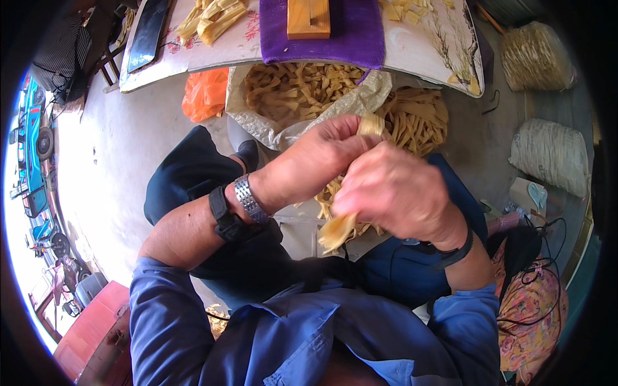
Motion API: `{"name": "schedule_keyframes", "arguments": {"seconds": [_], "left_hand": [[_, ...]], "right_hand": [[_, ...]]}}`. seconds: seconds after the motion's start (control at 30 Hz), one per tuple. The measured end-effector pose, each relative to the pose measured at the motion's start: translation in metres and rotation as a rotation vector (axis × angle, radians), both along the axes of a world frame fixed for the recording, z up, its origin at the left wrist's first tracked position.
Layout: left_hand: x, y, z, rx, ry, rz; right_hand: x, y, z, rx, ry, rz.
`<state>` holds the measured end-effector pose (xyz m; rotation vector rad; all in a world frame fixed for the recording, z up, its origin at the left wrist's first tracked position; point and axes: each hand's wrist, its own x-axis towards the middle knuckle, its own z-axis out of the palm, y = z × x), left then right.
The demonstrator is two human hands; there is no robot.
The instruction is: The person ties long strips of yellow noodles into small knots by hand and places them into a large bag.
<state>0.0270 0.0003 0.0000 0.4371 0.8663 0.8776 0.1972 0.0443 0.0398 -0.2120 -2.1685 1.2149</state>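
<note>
My left hand [321, 152] pinches a pale yellow, flat strip of dried plant material, perhaps corn husk [371, 124], between thumb and fingers. Close against it, my right hand [396, 193] is closed on the same material, blurred by motion. A frayed, fanned-out end [338, 232] sticks out below the right fist; the stretch between is hidden by the fingers. Beneath my hands, loose strips [328, 195] hang or lie between my knees. Just beyond stands an open white woven sack [338, 116] filled with folded strips [299, 89]. A thick bundle of strips [420, 116] lies right of it.
A low table [207, 60] spans the front, bearing a purple cloth [350, 46], a wooden block [309, 28], a dark flat panel [148, 34] and husk pieces [212, 21]. An orange plastic bag [205, 94] sits under its edge. Wrapped bales [550, 154] and cables [540, 275] are right.
</note>
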Motion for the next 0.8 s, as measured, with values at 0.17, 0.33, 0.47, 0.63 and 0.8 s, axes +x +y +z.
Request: {"name": "schedule_keyframes", "arguments": {"seconds": [0.17, 0.33, 0.47, 0.63, 0.8], "left_hand": [[0.002, -0.003, 0.007, 0.298, 0.466, -0.492], [-0.005, 0.001, 0.012, 0.711, 0.930, -0.509], [-0.011, -0.002, 0.016, 0.841, 1.159, -0.270], [-0.016, -0.006, 0.005, 0.898, 1.095, -0.133], [-0.030, 0.001, 0.020, 0.452, 0.741, -0.278]], "right_hand": [[0.016, 0.010, -0.004, -0.409, -0.271, -0.270], [0.015, 0.006, -0.029, -0.412, -0.366, -0.417], [0.018, 0.010, -0.035, -0.538, -0.536, -0.414], [0.025, 0.013, -0.047, -1.068, -0.498, -0.121], [0.021, 0.012, -0.031, -1.318, -0.346, -0.097]]}}
